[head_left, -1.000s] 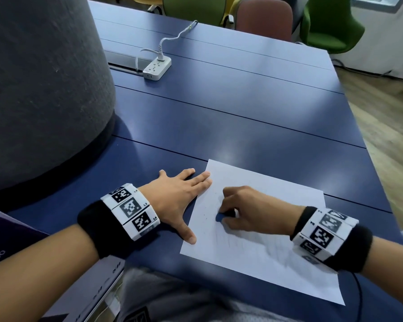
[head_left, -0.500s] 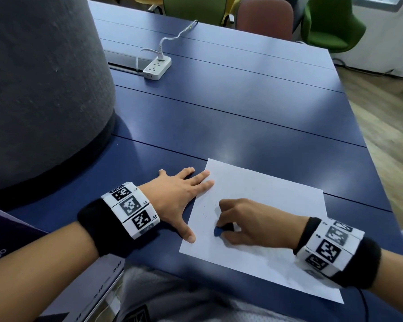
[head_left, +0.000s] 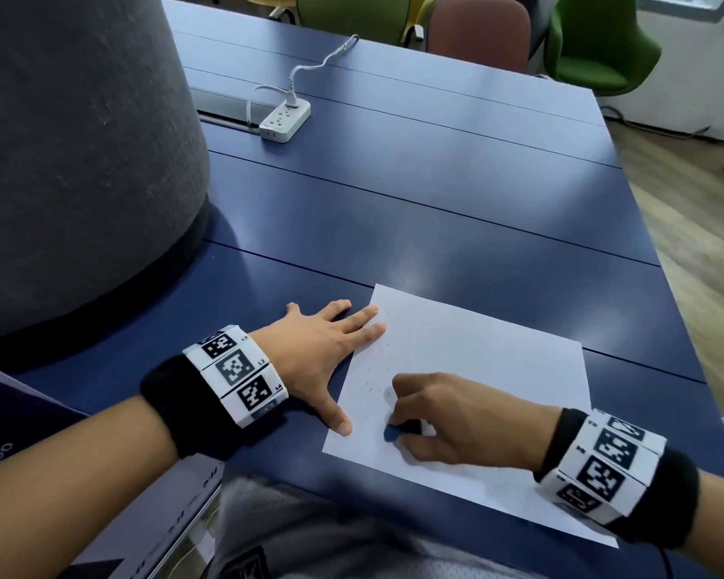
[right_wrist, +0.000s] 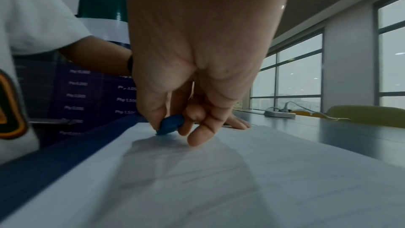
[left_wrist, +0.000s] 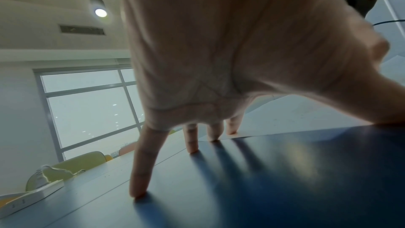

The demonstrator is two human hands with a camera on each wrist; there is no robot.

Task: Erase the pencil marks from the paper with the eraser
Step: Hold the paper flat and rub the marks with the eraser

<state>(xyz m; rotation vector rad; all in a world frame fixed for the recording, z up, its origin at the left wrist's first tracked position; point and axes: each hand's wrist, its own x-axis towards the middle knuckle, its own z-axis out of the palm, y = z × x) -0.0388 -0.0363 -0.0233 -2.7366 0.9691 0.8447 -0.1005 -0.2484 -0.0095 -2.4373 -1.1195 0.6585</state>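
Right hand pinching the blue eraser against the paper, now nearer the paper's near-left corner than before; left hand flat, fingers spread, unmoved on the paper's left edge.

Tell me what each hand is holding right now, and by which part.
The right hand pinches the blue eraser by its upper end, tip on the paper. The left hand holds nothing; it lies flat at the paper's edge.
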